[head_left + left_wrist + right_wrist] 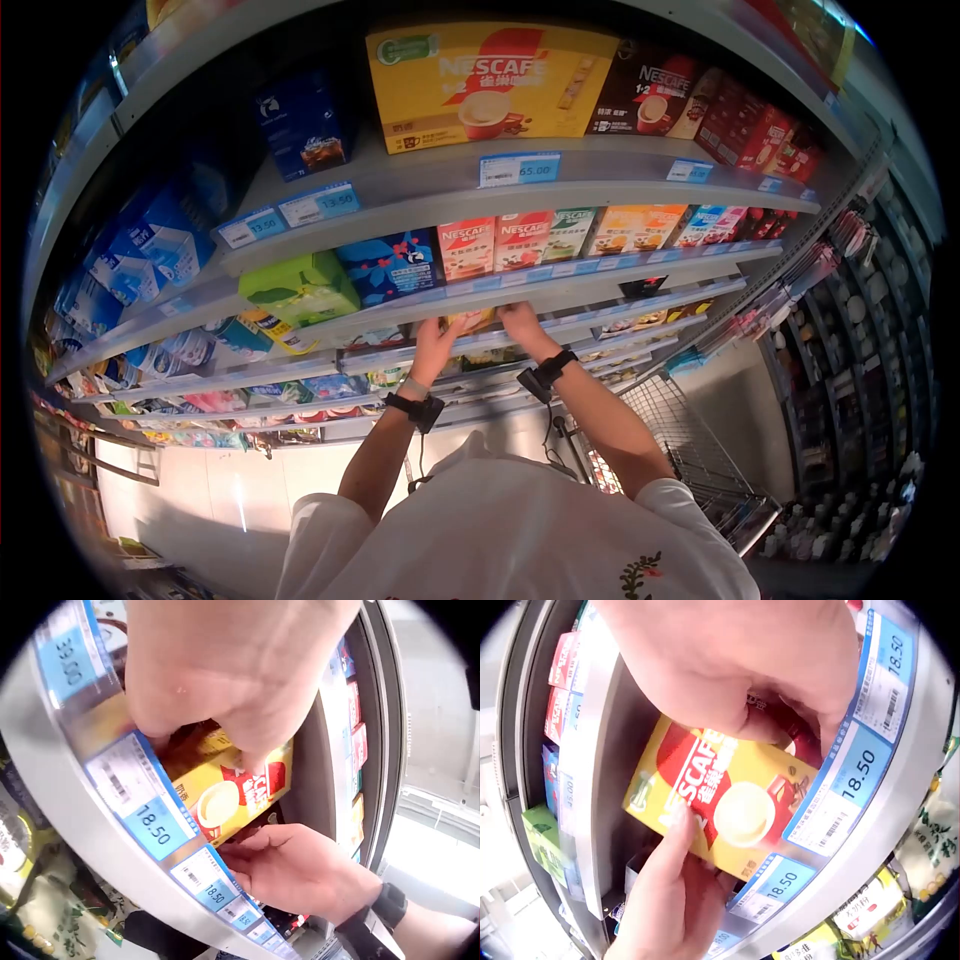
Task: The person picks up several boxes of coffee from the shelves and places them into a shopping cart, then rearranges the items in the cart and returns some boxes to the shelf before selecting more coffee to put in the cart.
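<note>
A yellow Nescafé coffee box (739, 806) sits tilted at the front of a lower shelf, behind the price strip. My left hand (433, 352) grips one end of it; in the right wrist view the left thumb (676, 832) lies on the printed front. At the opposite end is my right hand (527, 332), its fingers curled at the box's edge. The left wrist view shows the right fingertips (244, 847) low beside the box (232, 799), partly tucked behind the price strip. A dark red box shows beyond the right hand (742, 660).
Price tags (150, 825) line the shelf lip. Directly above, another shelf carries small Nescafé boxes (466, 250) and a green box (298, 288). A large yellow Nescafé box (490, 85) stands higher up. Bagged goods (870, 904) fill the shelf below. A wire cart (690, 440) stands at the right.
</note>
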The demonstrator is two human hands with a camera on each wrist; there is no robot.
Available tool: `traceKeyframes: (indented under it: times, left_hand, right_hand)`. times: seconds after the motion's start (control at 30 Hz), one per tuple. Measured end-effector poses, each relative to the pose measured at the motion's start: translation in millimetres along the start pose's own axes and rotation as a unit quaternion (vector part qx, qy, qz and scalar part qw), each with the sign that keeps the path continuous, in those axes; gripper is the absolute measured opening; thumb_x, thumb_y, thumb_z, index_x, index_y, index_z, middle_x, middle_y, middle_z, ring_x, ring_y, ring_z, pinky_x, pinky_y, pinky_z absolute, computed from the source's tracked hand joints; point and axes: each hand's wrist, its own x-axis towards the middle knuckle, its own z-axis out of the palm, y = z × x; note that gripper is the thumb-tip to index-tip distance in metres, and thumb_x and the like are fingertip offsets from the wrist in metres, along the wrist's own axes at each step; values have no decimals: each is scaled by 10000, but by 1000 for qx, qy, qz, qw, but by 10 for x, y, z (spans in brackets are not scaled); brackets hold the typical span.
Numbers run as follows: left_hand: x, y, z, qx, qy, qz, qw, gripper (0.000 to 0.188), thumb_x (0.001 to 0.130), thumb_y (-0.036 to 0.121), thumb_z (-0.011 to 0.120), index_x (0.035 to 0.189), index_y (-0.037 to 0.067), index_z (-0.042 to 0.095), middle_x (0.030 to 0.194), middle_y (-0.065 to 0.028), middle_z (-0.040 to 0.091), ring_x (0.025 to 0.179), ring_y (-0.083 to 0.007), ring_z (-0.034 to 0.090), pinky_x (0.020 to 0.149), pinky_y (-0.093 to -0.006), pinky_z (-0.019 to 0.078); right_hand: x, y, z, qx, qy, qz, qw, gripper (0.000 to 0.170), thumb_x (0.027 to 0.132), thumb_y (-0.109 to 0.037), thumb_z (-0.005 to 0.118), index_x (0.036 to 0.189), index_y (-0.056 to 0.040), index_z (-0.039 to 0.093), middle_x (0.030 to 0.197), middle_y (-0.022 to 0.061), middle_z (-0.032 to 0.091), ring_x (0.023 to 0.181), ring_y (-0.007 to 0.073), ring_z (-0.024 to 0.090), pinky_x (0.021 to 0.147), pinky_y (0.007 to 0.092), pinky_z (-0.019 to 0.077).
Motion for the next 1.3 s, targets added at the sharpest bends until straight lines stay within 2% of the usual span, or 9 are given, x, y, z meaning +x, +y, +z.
traceKeyframes:
  times: [0.13, 0.2, 0.53, 0.6, 0.77, 0.83, 0.93, 1.17, 1.3]
  left_hand:
    - [253, -89, 300, 18, 51, 25, 998, 360, 942, 243, 691, 1142, -52, 644, 1065, -165, 709, 975, -289, 665, 850, -394, 501]
    - [313, -114, 384, 12, 38, 24, 999, 358, 943, 246, 687, 1148, -45, 645, 1070, -164, 709, 982, -292, 666, 853, -397, 501]
    - [403, -111, 259, 71, -72, -37, 994, 475, 861, 321, 784, 1180, -5, 651, 1109, -163, 709, 957, -311, 681, 831, -395, 522]
    - [281, 187, 197, 61, -42, 35, 997, 461, 850, 321, 790, 1181, 23, 670, 1062, -171, 719, 926, -326, 693, 807, -399, 531]
    - [42, 445, -105, 155, -135, 40, 978, 488, 764, 274, 837, 1202, 106, 702, 1080, -197, 699, 953, -371, 673, 845, -425, 523]
    - [-47, 493, -192, 248, -97, 209, 941, 533, 702, 229, 837, 1216, 166, 711, 1180, -189, 651, 1055, -385, 617, 926, -451, 485]
    - [-109, 401, -246, 237, -96, 218, 942, 579, 659, 161, 797, 1229, 209, 710, 1292, -179, 575, 1148, -400, 548, 963, -469, 453]
    - [-113, 182, -208, 254, -121, 226, 933, 429, 698, 57, 792, 1116, 121, 726, 1384, -211, 496, 1151, -394, 543, 891, -425, 482]
    - [-103, 47, -232, 297, -161, 305, 890, 453, 698, 71, 796, 1137, 147, 713, 1367, -203, 513, 1196, -396, 536, 978, -461, 466]
  right_hand:
    - [-91, 29, -42, 18, 21, -106, 994, 254, 906, -46, 516, 1122, 51, 611, 1076, 275, 670, 979, 454, 636, 812, 451, 503]
    - [-114, 5, -50, 69, 42, -93, 992, 216, 895, 11, 512, 1049, 48, 659, 943, 152, 728, 903, 208, 675, 835, 359, 514]
    - [-125, 123, -88, 55, 45, -63, 995, 202, 924, -46, 603, 1099, 42, 655, 1019, 126, 733, 946, 170, 667, 847, 347, 524]
    - [-171, 24, -144, 200, -11, -48, 979, 274, 904, -64, 680, 1158, 31, 638, 1073, 97, 725, 963, 155, 665, 847, 322, 530]
    - [-290, 41, -397, 104, -130, -100, 981, 663, 795, -66, 819, 1363, -26, 479, 1281, 109, 614, 1159, 218, 603, 986, 331, 492]
    - [-547, -409, -544, 151, -139, -137, 969, 809, 765, -44, 832, 1451, -57, 404, 1354, 118, 571, 1241, 215, 556, 1021, 327, 471]
    - [-604, -364, -478, 182, -146, -147, 961, 918, 749, -5, 823, 1511, -87, 318, 1422, 114, 520, 1315, 210, 508, 1062, 325, 445]
    - [-746, -298, -372, 247, -105, -120, 956, 897, 758, 14, 801, 1487, -53, 283, 1449, 134, 501, 1354, 249, 500, 1093, 342, 434]
    - [-912, -325, -398, 72, -43, -131, 988, 811, 811, -23, 770, 1464, -43, 290, 1401, 221, 546, 1302, 319, 557, 1076, 347, 442]
